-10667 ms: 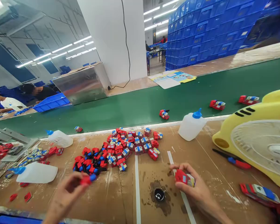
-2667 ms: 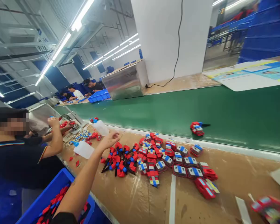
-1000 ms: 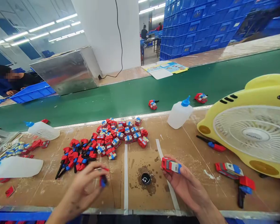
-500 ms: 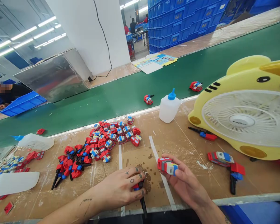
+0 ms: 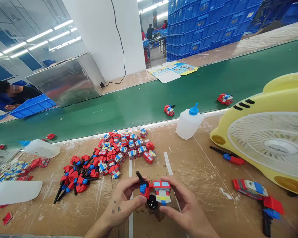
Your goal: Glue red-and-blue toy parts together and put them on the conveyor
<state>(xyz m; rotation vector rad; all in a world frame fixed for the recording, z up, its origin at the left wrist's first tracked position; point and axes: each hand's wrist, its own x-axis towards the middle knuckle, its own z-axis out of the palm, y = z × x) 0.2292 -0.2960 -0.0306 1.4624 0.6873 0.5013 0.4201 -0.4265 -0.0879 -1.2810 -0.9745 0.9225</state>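
My left hand (image 5: 125,201) pinches a toy robot arm (image 5: 144,190), red with a blue fist and a black gun pointing up. In my right hand (image 5: 183,208) is a toy robot torso (image 5: 162,191), red, grey and white with a yellow and blue lower end. The two parts meet or nearly meet side by side; I cannot tell whether they are joined. Below them on the table is a small round black dish (image 5: 152,201), partly hidden. A pile of torsos (image 5: 124,148) and a pile of gun arms (image 5: 76,173) lie beyond my left hand.
A white squeeze bottle (image 5: 190,122) stands near the green conveyor belt (image 5: 129,105). At right are a yellow fan (image 5: 260,138) and a torso with arm (image 5: 253,190). Another bottle (image 5: 42,148) lies at left. A co-worker (image 5: 17,94) sits by a blue crate (image 5: 32,105).
My left hand has lifted the gun arm from the table and turned its gun upward. My right hand has brought the torso left beside it, now upright. The view has shifted slightly.
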